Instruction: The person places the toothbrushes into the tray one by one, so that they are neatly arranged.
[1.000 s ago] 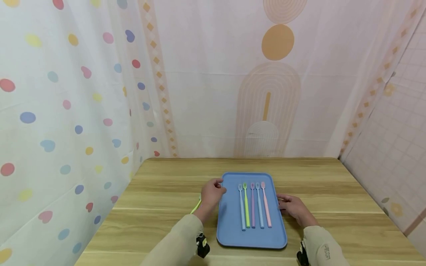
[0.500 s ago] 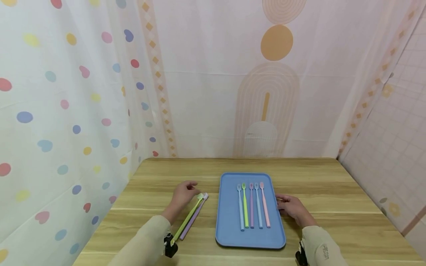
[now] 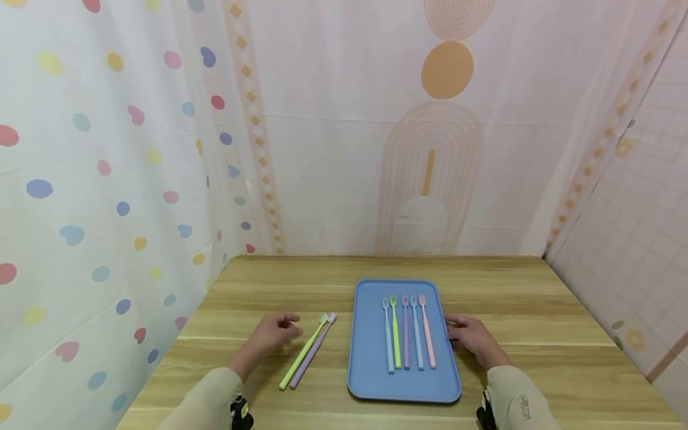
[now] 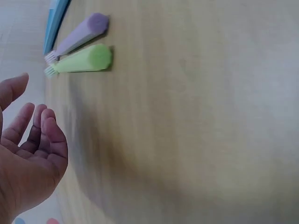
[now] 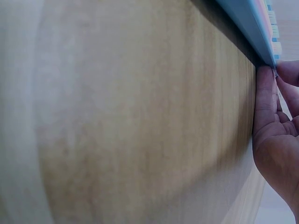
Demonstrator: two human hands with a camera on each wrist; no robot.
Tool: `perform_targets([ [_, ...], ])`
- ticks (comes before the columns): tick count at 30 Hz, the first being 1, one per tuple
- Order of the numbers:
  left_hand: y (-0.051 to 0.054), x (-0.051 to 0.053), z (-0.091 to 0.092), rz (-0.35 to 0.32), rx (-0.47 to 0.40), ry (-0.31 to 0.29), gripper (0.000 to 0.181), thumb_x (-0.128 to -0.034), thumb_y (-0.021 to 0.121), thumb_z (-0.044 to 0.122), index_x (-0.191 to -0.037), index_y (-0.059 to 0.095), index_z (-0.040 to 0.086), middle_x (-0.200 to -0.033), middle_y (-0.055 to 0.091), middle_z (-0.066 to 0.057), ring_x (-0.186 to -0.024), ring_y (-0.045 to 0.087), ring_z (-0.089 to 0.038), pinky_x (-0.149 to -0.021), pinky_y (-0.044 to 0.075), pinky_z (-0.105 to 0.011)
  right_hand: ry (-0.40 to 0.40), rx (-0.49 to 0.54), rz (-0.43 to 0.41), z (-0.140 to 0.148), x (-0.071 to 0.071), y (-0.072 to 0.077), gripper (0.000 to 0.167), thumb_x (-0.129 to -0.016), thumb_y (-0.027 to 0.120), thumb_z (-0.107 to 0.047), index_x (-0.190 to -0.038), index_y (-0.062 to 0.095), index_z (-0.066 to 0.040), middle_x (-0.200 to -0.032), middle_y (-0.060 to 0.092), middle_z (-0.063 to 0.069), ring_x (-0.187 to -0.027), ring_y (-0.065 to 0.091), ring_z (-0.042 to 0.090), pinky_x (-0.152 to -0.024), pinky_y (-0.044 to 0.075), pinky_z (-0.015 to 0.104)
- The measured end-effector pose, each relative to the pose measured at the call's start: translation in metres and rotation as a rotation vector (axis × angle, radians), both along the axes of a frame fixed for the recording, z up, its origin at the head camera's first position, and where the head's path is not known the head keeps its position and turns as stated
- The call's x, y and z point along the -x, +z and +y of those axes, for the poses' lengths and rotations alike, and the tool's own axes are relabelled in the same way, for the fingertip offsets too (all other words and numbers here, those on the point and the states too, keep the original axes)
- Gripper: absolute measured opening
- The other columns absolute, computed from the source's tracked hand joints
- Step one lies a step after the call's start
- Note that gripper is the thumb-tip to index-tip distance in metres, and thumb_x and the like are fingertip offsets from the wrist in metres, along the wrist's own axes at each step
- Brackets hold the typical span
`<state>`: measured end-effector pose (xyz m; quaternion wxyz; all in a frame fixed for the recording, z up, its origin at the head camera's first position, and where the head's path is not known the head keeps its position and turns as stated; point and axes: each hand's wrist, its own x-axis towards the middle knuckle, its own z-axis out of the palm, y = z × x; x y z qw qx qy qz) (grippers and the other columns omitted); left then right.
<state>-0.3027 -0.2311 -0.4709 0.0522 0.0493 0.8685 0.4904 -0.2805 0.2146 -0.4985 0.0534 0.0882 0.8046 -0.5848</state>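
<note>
In the head view a blue tray lies on the wooden table. On it several toothbrushes stand in a row, heads away from me: a pale blue one, a green one, a purple one, another pale blue one and a pink one. Left of the tray, a yellow-green toothbrush and a light purple toothbrush lie slanted side by side. My left hand, fingers relaxed, is just left of that pair, holding nothing. My right hand holds the tray's right rim with its fingertips.
The wooden table reaches back to a patterned curtain. A dotted curtain hangs along the left side, and a pale checked one along the right.
My left hand has moved left from the tray, past the two loose toothbrushes, which are now fully in view, and a little towards me. My right hand has stayed at the rim.
</note>
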Motion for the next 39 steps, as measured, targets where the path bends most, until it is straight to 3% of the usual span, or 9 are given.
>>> perform_targets([
  [8, -0.013, -0.007, -0.007, -0.091, -0.098, -0.041, 0.041, -0.0901, 0.07, 0.008, -0.125, 0.059, -0.01, -0.093, 0.062, -0.008, -0.077, 0.058, -0.02, -0.064, 0.05, -0.031, 0.005, 0.016, 0.006, -0.001, 0.001, 0.001, 0.05, -0.088, 0.059, 0.006, -0.137, 0.051, 0.011, -0.119, 0.062, 0.026, -0.095, 0.066, 0.025, -0.078, 0.057, 0.039],
  [16, -0.017, -0.012, -0.01, -0.118, -0.13, -0.127, 0.044, -0.0888, 0.071, 0.008, -0.127, 0.057, -0.01, -0.096, 0.06, -0.009, -0.077, 0.056, -0.02, -0.063, 0.049, -0.03, 0.004, 0.023, 0.004, -0.002, -0.001, 0.002, 0.05, -0.089, 0.058, 0.006, -0.138, 0.051, 0.011, -0.118, 0.062, 0.025, -0.094, 0.065, 0.024, -0.078, 0.057, 0.038],
  [23, -0.024, -0.014, -0.01, -0.1, -0.157, -0.204, 0.046, -0.0853, 0.072, 0.002, -0.126, 0.056, -0.012, -0.1, 0.061, -0.013, -0.079, 0.052, -0.018, -0.06, 0.045, -0.026, -0.004, 0.009, -0.001, -0.002, -0.001, 0.002, 0.049, -0.089, 0.059, 0.005, -0.137, 0.052, 0.01, -0.12, 0.063, 0.026, -0.095, 0.066, 0.024, -0.078, 0.057, 0.038],
  [30, -0.026, -0.018, -0.006, -0.052, -0.137, -0.162, 0.045, -0.0817, 0.073, -0.003, -0.123, 0.058, -0.013, -0.095, 0.06, -0.013, -0.079, 0.053, -0.018, -0.059, 0.045, -0.024, -0.004, 0.005, -0.002, -0.002, -0.001, 0.002, 0.048, -0.089, 0.059, 0.005, -0.136, 0.052, 0.01, -0.123, 0.061, 0.027, -0.095, 0.066, 0.024, -0.079, 0.056, 0.039],
  [39, -0.025, -0.018, 0.009, 0.023, 0.003, -0.037, 0.036, -0.0805, 0.076, 0.0, -0.114, 0.066, -0.007, -0.087, 0.06, -0.007, -0.08, 0.054, -0.018, -0.062, 0.046, -0.023, -0.014, 0.001, -0.005, -0.002, -0.002, 0.0, 0.048, -0.09, 0.058, 0.004, -0.137, 0.052, 0.009, -0.12, 0.062, 0.026, -0.094, 0.066, 0.024, -0.078, 0.057, 0.038],
])
